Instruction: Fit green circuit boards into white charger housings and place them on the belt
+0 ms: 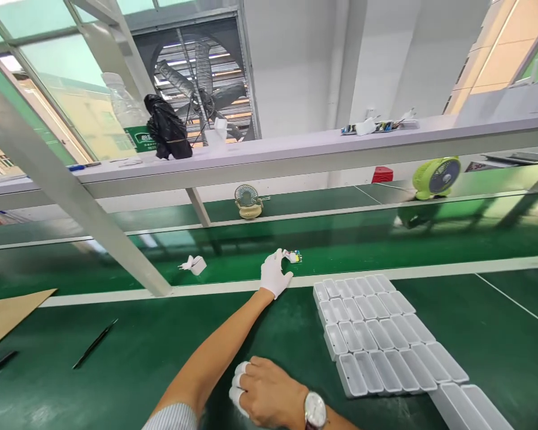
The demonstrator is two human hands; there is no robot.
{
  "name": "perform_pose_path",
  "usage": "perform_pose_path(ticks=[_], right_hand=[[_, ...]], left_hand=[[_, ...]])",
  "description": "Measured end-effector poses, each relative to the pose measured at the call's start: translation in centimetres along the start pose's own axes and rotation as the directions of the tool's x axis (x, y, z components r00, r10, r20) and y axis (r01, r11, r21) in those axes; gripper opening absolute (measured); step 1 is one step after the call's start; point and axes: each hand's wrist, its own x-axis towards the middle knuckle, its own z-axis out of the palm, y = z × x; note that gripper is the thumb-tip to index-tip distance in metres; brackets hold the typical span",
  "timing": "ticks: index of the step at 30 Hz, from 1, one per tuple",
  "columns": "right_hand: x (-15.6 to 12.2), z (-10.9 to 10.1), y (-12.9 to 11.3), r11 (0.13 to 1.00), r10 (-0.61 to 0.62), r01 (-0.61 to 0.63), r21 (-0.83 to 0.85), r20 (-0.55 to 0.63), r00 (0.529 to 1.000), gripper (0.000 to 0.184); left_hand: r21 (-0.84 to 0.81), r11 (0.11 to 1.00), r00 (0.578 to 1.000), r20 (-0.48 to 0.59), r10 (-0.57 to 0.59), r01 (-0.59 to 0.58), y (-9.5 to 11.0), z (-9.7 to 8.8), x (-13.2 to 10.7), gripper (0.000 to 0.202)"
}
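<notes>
My left hand (275,273) wears a white glove and reaches far out to the conveyor belt (363,245). Its fingertips pinch a small green circuit board with a white part (293,257) that lies on the belt. My right hand (262,395) rests close to me on the green bench (161,346). It wears a wristwatch and white finger cots, and its fingers are curled into a loose fist with nothing visible in them. A white charger-like plug (194,264) lies on the belt to the left of my left hand.
Rows of several white plastic trays (376,334) lie on the bench to the right of my arms. Black tweezers (95,343) and brown cardboard (4,316) are at the left. A slanted metal post (72,185) crosses the belt. Small fans (247,202) (436,177) stand beyond it.
</notes>
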Motion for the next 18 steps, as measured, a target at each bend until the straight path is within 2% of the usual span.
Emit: perform_pose_path(ticks=[3,5,8,11,13,14,16,18], right_hand=[[-0.2,0.9,0.1,1.0,-0.003,0.004,0.021,-0.044,0.999,0.016],[-0.7,2.0,-0.1,1.0,0.014,-0.012,0.026,-0.075,0.997,0.016],[-1.7,4.0,-0.3,0.999,-0.002,0.006,0.046,-0.095,0.995,0.02],[-2.5,5.2,-0.3,0.998,-0.023,0.029,0.058,-0.111,0.994,0.015],[-2.7,4.9,-0.3,0.996,-0.035,0.044,0.076,-0.109,0.993,0.01],[-2.8,4.4,-0.4,0.994,-0.044,0.053,0.092,-0.099,0.994,0.014],[-2.7,3.3,-0.4,0.991,-0.035,0.045,0.127,-0.076,0.996,0.031],[-2.6,2.0,-0.2,0.989,0.028,-0.014,0.146,-0.094,0.995,0.044]], left_hand=[[0.13,0.986,0.994,0.044,0.099,-0.104,2.3,0.2,1.1,0.078],[0.22,0.967,0.991,0.076,0.113,-0.127,3.1,0.4,1.4,0.072],[0.344,0.936,0.994,0.097,0.045,-0.076,3.4,0.7,1.6,0.067],[0.406,0.914,0.992,0.12,-0.03,-0.021,3.0,0.5,1.5,0.051],[0.41,0.912,0.989,0.136,-0.064,0.003,2.9,0.0,1.2,0.042],[0.401,0.916,0.987,0.143,-0.076,0.013,2.8,-0.5,1.0,0.038],[0.366,0.93,0.982,0.16,-0.099,0.034,2.6,-1.6,0.5,0.03],[0.308,0.949,0.979,0.16,-0.127,0.073,2.2,-3.1,0.0,0.02]])
